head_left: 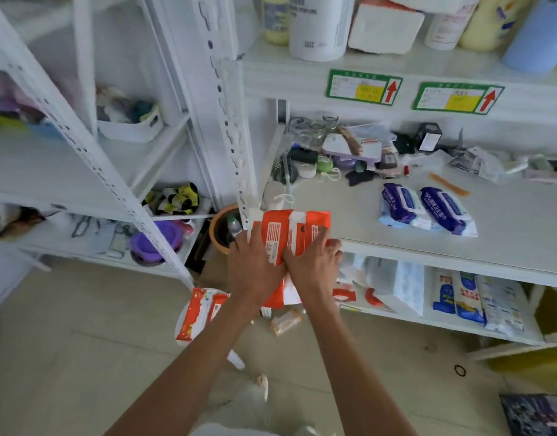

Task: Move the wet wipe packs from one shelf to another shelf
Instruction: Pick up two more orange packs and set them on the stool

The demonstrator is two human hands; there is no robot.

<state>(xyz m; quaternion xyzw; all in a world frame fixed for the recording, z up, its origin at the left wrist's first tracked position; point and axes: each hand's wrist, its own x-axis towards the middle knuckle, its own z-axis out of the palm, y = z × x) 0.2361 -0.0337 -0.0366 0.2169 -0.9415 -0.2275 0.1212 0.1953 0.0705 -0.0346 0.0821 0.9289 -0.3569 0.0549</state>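
Note:
Both hands hold an orange and white wet wipe pack (294,229) at the front left corner of the middle shelf (428,250). My left hand (255,265) grips its left side and my right hand (315,265) grips its right side. The pack's far end lies over the shelf edge; its near end hangs below my hands. Two purple and blue wet wipe packs (425,209) lie side by side on the same shelf, to the right. Another orange and white pack (200,313) lies lower down on the left, on something white and round.
The back of the middle shelf is crowded with a brush, jars and other small items (340,152). Bottles (318,26) stand on the top shelf. More packets (472,300) fill the lower shelf. A white upright post (230,121) stands left of the pack. A small bottle (285,322) lies on the floor.

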